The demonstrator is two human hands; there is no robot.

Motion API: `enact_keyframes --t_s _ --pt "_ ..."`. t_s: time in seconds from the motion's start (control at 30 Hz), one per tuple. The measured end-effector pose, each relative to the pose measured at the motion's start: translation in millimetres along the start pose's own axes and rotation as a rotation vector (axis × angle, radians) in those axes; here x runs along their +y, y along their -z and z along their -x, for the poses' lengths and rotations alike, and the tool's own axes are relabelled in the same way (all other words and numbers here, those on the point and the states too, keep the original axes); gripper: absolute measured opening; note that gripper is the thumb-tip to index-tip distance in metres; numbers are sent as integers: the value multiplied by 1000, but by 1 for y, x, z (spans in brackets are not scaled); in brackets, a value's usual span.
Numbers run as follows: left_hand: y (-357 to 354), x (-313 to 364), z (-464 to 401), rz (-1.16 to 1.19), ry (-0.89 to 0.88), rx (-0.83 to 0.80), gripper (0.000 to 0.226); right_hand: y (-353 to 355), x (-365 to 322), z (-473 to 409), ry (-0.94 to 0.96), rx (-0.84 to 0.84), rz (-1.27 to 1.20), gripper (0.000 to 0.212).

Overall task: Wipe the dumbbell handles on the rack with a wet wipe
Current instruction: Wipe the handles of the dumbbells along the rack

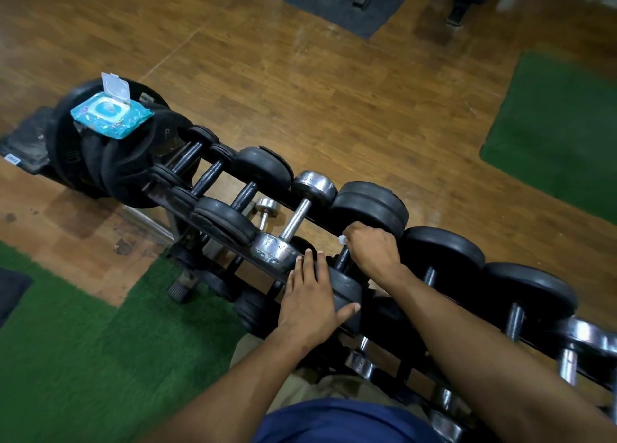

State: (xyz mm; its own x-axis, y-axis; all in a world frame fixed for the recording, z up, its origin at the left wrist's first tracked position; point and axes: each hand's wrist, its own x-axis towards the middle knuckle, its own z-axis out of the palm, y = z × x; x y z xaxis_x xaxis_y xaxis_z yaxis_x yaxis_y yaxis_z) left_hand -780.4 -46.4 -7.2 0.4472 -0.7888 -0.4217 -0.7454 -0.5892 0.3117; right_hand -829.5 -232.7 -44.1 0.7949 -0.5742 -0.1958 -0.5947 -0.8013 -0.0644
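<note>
Right hand [372, 249], centre frame, curled round a black dumbbell's handle [343, 257] with a white wet wipe [342, 240] (barely visible); left hand [312, 295] rests flat, fingers straight, on its near head [345, 292].

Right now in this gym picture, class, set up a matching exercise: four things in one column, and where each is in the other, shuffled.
1. wet wipe pack
2. left hand
3. right hand
4. chrome dumbbell

A. gripping a black dumbbell's handle
B. on the stacked weight plates
C. flat on a black dumbbell's end
D. lying across the rack, left of both hands

Pairs: 1-B, 2-C, 3-A, 4-D
</note>
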Motion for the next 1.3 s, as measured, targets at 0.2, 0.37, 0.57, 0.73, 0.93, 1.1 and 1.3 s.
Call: enact_keyframes --t_s 0.2,0.37,0.57,0.73,0.93,1.1,1.3 --pt "-2 -1 -1 -1 -2 0 120 9 -19 -7 167 -270 -8 21" --pt "-1 0 -2 1 10 -9 122 7 -11 -2 79 -62 18 16" --pt "-3 -2 -3 23 6 -2 122 6 -1 13 243 -149 -216 20" --pt "-3 -2 -2 16 6 -9 122 8 11 32 188 -195 -432 17" --pt "1 -2 -1 25 -7 -35 123 13 27 56 93 -292 -423 18" --pt "1 -5 -1 28 -33 -26 124 13 39 84 -139 -139 -537 17" --pt "-6 -11 -1 11 -111 59 120 27 50 123 -376 65 -654 18"
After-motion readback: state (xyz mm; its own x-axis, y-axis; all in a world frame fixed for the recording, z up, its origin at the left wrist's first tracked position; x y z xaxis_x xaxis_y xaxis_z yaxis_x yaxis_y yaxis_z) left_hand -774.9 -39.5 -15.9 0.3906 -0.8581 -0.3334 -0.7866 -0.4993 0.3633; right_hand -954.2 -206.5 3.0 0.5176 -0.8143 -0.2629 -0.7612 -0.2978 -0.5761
